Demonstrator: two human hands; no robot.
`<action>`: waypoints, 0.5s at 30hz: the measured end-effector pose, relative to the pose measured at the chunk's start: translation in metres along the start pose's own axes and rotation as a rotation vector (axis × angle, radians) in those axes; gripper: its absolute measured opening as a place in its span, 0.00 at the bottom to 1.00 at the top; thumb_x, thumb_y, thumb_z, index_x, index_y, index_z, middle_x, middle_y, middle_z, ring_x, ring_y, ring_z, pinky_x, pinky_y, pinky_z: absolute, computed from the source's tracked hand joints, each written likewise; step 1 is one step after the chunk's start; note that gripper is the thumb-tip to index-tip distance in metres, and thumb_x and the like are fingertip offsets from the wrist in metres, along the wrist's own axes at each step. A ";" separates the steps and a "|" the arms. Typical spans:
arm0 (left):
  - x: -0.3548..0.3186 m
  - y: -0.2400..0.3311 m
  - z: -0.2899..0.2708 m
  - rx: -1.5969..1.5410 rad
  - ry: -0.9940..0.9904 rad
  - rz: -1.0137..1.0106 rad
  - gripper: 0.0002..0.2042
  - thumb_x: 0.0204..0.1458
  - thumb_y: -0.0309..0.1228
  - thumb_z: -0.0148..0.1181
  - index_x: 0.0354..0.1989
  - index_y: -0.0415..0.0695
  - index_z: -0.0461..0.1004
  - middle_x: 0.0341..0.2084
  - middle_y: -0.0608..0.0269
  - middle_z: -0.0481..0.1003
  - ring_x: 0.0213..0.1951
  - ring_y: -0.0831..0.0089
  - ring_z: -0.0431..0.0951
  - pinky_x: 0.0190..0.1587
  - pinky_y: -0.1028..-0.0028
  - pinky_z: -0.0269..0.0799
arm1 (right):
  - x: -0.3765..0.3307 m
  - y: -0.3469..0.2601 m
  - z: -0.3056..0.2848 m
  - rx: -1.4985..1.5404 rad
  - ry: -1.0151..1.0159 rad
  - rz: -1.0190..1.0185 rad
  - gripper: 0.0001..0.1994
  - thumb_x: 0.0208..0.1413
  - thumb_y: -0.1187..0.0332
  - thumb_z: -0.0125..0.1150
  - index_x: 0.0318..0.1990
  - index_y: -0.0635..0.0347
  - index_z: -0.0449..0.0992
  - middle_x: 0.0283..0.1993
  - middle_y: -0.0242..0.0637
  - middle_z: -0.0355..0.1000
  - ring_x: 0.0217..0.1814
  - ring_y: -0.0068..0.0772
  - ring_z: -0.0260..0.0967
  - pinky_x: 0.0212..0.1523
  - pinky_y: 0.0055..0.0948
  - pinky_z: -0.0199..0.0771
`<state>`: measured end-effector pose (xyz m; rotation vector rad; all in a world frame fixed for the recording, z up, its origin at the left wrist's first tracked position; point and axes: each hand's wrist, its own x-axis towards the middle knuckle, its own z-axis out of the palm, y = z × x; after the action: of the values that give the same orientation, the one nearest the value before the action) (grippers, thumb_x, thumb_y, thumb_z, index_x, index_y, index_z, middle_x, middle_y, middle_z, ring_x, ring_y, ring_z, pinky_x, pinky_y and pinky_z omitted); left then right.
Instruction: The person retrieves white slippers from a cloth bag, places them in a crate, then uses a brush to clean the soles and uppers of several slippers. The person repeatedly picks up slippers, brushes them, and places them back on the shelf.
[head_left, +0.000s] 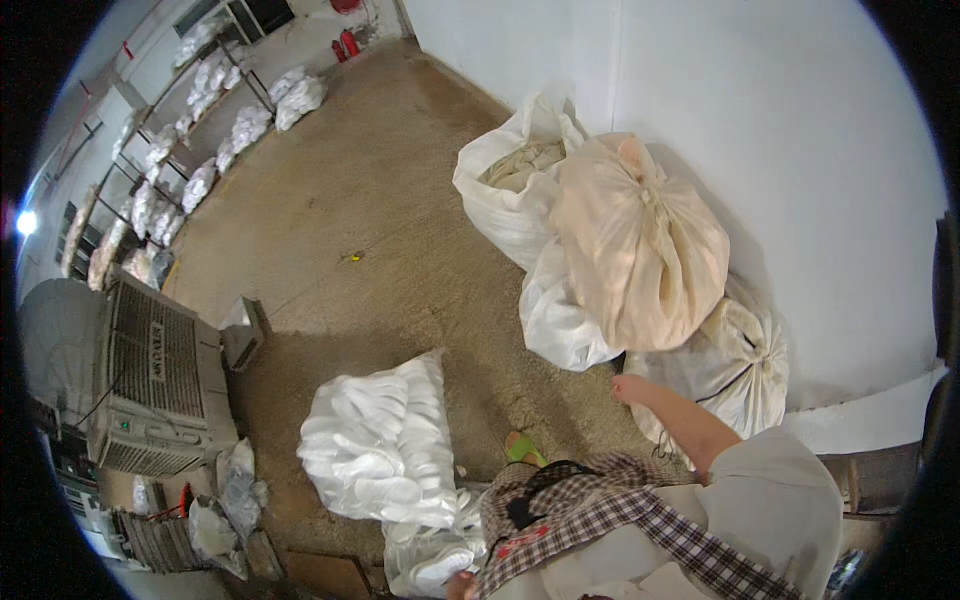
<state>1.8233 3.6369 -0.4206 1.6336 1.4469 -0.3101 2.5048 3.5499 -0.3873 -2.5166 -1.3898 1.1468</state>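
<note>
My right hand (630, 388) hangs at the end of my bent bare arm, its fingers curled in, with nothing seen in them. It is nearest to a tied off-white sack (745, 365) on the floor by the wall; whether it touches the sack I cannot tell. My left hand (462, 587) shows only in part at the lower edge, beside a clear plastic bag (430, 555) of white oval pieces. Its fingers are mostly hidden. A larger clear bag (375, 440), packed with similar white oval pieces, lies just beyond, against the smaller one.
Against the white wall stand a tied peach-coloured sack (640, 245), an open white sack (515, 185) with cloth inside and a lower white sack (565, 310). A grey air cooler (155, 370) is at left. Racks with filled bags (205, 90) line the far left.
</note>
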 end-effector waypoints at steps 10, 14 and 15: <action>0.256 0.343 -0.255 -0.440 0.205 0.107 0.06 0.56 0.22 0.47 0.41 0.42 0.68 0.28 0.64 0.74 0.27 0.75 0.76 0.26 0.78 0.68 | 0.247 -0.035 -0.157 0.487 0.430 0.100 0.18 0.54 0.65 0.52 0.52 0.60 0.66 0.33 0.45 0.73 0.37 0.44 0.71 0.40 0.38 0.70; 0.330 0.383 -0.262 -0.456 0.002 -0.145 0.07 0.57 0.30 0.50 0.41 0.42 0.69 0.31 0.63 0.75 0.34 0.71 0.77 0.36 0.68 0.72 | 0.416 -0.028 -0.264 0.706 0.634 0.210 0.17 0.54 0.67 0.52 0.52 0.60 0.67 0.35 0.45 0.73 0.38 0.43 0.71 0.40 0.38 0.70; 0.346 0.396 -0.257 -0.377 -0.039 -0.209 0.07 0.57 0.30 0.50 0.42 0.42 0.69 0.32 0.62 0.75 0.34 0.71 0.77 0.36 0.68 0.72 | 0.463 -0.020 -0.290 0.710 0.739 0.119 0.17 0.54 0.68 0.52 0.51 0.60 0.68 0.36 0.46 0.73 0.40 0.45 0.71 0.41 0.38 0.70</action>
<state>2.1792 4.0943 -0.3389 1.1728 1.5431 -0.1714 2.8205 3.9931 -0.4390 -2.1319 -0.5237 0.4701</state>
